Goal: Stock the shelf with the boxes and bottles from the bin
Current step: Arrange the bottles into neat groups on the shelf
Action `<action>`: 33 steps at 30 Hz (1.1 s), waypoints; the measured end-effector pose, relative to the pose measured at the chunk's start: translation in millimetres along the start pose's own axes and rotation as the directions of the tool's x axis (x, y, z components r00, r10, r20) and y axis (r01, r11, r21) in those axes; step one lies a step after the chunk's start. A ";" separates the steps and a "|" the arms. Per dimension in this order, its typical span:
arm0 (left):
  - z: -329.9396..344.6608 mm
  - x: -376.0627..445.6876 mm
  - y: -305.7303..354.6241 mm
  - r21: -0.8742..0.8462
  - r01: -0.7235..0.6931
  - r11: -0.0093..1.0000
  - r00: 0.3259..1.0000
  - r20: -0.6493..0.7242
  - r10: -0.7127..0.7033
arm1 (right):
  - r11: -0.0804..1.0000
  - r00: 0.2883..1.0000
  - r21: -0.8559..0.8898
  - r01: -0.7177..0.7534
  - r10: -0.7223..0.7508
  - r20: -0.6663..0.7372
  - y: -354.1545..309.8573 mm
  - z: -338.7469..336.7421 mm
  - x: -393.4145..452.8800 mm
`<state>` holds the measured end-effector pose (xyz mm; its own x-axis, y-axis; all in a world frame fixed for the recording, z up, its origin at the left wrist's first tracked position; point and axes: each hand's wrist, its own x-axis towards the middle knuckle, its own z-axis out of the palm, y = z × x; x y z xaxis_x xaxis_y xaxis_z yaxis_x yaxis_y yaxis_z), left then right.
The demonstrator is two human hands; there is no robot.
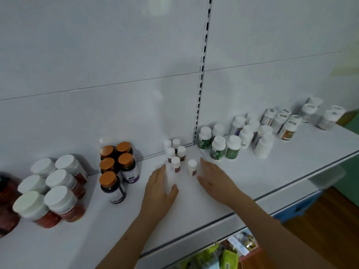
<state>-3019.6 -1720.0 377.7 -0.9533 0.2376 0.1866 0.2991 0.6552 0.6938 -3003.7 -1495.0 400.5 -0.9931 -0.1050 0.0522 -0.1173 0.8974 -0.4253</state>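
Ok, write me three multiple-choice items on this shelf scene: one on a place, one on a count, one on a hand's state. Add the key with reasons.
1. Where do the orange-capped bottles stand on the shelf?
A. left of the left hand
B. right of the right hand
C. between the two hands

2. How many orange-capped bottles are there?
A. three
B. five
C. eight

3. What is the right hand doing?
A. gripping a green-labelled bottle
B. lying open, holding nothing
C. twisting off a cap

Key:
1 A: they stand to the left of the left hand, which holds a white bottle.
2 B: five orange caps show in the cluster.
3 B: its fingers are straight, beside a small white-capped bottle, with nothing held.
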 end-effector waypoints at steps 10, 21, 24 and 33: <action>15.6 70.5 14.2 0.106 -0.044 0.993 0.994 -0.091 0.054 | 0.958 0.963 -0.094 0.269 -0.269 0.016 18.3 25.2 95.0; 21.5 75.0 8.7 0.227 0.010 0.974 0.998 -0.068 0.005 | 0.919 0.919 -0.081 0.387 -0.377 0.114 21.5 34.0 112.7; 19.0 69.1 7.9 0.217 0.028 0.976 0.998 -0.065 -0.015 | 0.906 0.904 -0.078 0.415 -0.402 0.144 16.8 34.8 113.5; 5.2 55.9 0.8 0.095 0.012 0.995 0.994 -0.105 -0.002 | 0.914 0.913 -0.090 0.395 -0.380 0.148 -8.4 45.7 111.7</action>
<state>-3072.4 -1702.5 385.0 -0.9532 0.1595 0.2567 0.2898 0.7231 0.6270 -3113.7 -1533.9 368.7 -0.8623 -0.5007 0.0759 -0.4997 0.8172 -0.2872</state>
